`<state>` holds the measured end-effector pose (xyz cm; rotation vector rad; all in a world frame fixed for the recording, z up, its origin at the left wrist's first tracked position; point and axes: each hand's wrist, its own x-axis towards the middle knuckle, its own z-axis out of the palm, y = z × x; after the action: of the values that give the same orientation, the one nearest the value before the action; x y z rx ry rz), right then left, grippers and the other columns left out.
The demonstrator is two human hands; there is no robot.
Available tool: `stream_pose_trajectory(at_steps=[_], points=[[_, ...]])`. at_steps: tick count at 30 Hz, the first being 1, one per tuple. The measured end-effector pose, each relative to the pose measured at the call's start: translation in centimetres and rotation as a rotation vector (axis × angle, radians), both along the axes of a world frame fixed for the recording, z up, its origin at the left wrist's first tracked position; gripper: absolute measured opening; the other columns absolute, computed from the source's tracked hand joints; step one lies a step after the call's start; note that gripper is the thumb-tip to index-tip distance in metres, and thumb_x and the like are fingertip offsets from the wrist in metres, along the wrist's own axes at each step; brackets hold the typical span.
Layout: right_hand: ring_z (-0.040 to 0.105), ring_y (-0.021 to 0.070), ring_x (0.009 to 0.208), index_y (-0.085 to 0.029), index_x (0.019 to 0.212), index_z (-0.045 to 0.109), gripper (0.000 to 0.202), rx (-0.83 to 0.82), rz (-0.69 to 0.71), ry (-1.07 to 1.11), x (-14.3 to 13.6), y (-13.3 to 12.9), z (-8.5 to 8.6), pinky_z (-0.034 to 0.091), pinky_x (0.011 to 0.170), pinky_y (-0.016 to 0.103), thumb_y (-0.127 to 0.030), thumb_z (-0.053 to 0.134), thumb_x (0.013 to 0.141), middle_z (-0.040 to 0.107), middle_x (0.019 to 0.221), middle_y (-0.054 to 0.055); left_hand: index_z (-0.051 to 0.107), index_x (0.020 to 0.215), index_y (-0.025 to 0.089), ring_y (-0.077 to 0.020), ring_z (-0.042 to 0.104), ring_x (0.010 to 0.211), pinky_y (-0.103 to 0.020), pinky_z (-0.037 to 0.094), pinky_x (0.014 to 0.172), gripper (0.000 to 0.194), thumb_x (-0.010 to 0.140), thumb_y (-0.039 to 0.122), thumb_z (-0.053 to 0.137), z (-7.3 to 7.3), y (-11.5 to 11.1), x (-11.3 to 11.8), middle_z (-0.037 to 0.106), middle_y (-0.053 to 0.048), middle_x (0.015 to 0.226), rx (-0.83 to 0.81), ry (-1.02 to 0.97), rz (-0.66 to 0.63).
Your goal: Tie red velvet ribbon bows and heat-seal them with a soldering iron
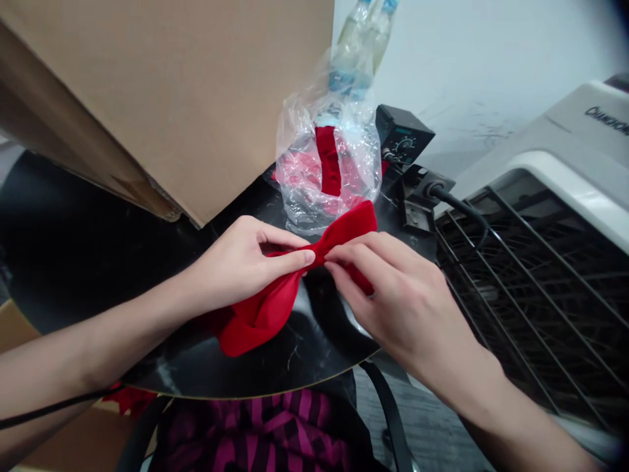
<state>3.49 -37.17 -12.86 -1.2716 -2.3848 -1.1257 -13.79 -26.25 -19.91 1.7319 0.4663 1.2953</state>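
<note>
A red fabric bow (pixel 268 311) is held above the black marbled table (pixel 206 373), its loops spreading to the lower left and upper right. My left hand (pixel 246 262) pinches it near the gathered middle, thumb on top. From the other side, my right hand (pixel 393 282) pinches the cloth at the same narrow middle with thumb and fingertips. Both hands are closed on the bow, their fingertips almost meeting. Just beyond lies a clear plastic bag (pixel 295 137) of red pieces, with a red fabric strip (pixel 329 164) on it.
A large cardboard box (pixel 221 98) stands on the left of the table. Behind the bag are bottles (pixel 363 33) with blue caps. A black control box (pixel 405 134) with a dial and cable sits at the right, near a white grilled appliance (pixel 540 170). Red cloth (pixel 130 400) lies below the table edge.
</note>
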Motion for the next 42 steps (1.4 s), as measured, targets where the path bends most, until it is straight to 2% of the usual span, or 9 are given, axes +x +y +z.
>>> stream_pose_trajectory(at_steps=[6, 13, 18, 21, 24, 30, 34, 39, 42], points=[[0.065, 0.0226, 0.092, -0.018, 0.110, 0.065, 0.012, 0.048, 0.041, -0.066, 0.6, 0.5, -0.5, 0.052, 0.084, 0.039, -0.016, 0.056, 0.101, 0.071, 0.105, 0.010, 0.087, 0.091, 0.025, -0.0243, 0.077, 0.084, -0.026, 0.060, 0.075, 0.014, 0.079, 0.026, 0.080, 0.2, 0.0, -0.2, 0.083, -0.001, 0.082, -0.111, -0.087, -0.074], [0.068, 0.0241, 0.104, -0.017, 0.122, 0.066, 0.029, 0.156, 0.398, -0.415, 4.9, 2.8, 0.9, 0.051, 0.088, 0.041, -0.008, 0.063, 0.095, 0.077, 0.114, 0.009, 0.086, 0.099, 0.020, -0.0195, 0.076, 0.075, -0.024, 0.058, 0.069, 0.021, 0.083, 0.032, 0.080, -0.3, 0.5, 0.2, 0.082, -0.007, 0.079, -0.405, -0.152, -0.313], [0.070, 0.0179, 0.082, -0.018, 0.108, 0.071, 0.017, 0.182, 0.205, 0.216, 1.6, 2.6, -1.3, 0.056, 0.079, 0.032, -0.026, 0.073, 0.094, 0.077, 0.093, 0.006, 0.084, 0.107, 0.021, -0.0227, 0.078, 0.094, -0.028, 0.062, 0.086, 0.032, 0.075, 0.026, 0.088, -0.7, 0.3, 0.7, 0.084, -0.004, 0.098, -0.258, -0.347, -0.019], [0.066, 0.0127, 0.062, -0.019, 0.098, 0.072, 0.015, 0.077, 0.097, 0.489, -1.3, 2.5, -3.2, 0.055, 0.064, 0.026, -0.033, 0.073, 0.093, 0.076, 0.080, 0.001, 0.085, 0.103, 0.019, -0.0232, 0.079, 0.095, -0.028, 0.063, 0.088, 0.034, 0.070, 0.023, 0.090, -0.5, -0.2, 0.6, 0.084, -0.003, 0.098, -0.226, -0.339, 0.103], [0.070, 0.0128, 0.064, -0.021, 0.096, 0.074, 0.008, -0.048, 0.087, 0.602, -2.3, 2.9, -3.7, 0.057, 0.066, 0.024, -0.024, 0.067, 0.095, 0.078, 0.083, 0.000, 0.086, 0.100, 0.021, -0.0237, 0.079, 0.094, -0.028, 0.064, 0.087, 0.030, 0.070, 0.024, 0.090, -0.4, -0.4, 0.6, 0.084, -0.002, 0.096, -0.215, -0.333, 0.120], [0.069, 0.0132, 0.066, -0.019, 0.093, 0.073, 0.012, -0.239, 0.118, 1.002, -1.7, 3.6, -4.1, 0.057, 0.061, 0.023, -0.029, 0.067, 0.093, 0.075, 0.080, 0.002, 0.084, 0.102, 0.022, -0.0203, 0.079, 0.086, -0.026, 0.063, 0.079, 0.031, 0.072, 0.027, 0.090, -0.9, 0.4, 0.9, 0.083, -0.003, 0.092, -0.352, -0.440, -0.072], [0.069, 0.0144, 0.068, -0.018, 0.099, 0.070, 0.025, -0.538, 0.151, 1.364, -1.5, 2.9, -5.9, 0.057, 0.059, 0.024, -0.040, 0.073, 0.088, 0.075, 0.083, 0.004, 0.071, 0.117, 0.023, -0.0218, 0.079, 0.077, -0.028, 0.064, 0.070, 0.047, 0.074, 0.029, 0.089, -0.8, 0.8, 0.5, 0.081, -0.002, 0.082, -0.354, -0.451, -0.173], [0.060, 0.0087, 0.047, -0.018, 0.094, 0.066, 0.023, -1.210, -0.222, 1.275, 0.8, -2.7, -6.3, 0.042, 0.046, 0.015, -0.036, 0.078, 0.086, 0.065, 0.057, -0.003, 0.058, 0.106, 0.027, -0.0248, 0.080, 0.076, -0.029, 0.063, 0.064, 0.040, 0.078, 0.031, 0.087, -0.4, 0.9, -0.2, 0.080, 0.000, 0.077, -0.323, -0.467, -0.184], [0.058, 0.0089, 0.041, -0.018, 0.085, 0.069, 0.026, -1.296, -0.482, 1.065, 4.0, -5.3, -3.9, 0.036, 0.037, 0.014, -0.042, 0.073, 0.090, 0.063, 0.053, -0.002, 0.062, 0.095, 0.023, -0.0239, 0.080, 0.077, -0.028, 0.063, 0.068, 0.033, 0.076, 0.028, 0.089, -0.3, 1.0, -0.5, 0.081, -0.003, 0.082, -0.346, -0.376, -0.278]])
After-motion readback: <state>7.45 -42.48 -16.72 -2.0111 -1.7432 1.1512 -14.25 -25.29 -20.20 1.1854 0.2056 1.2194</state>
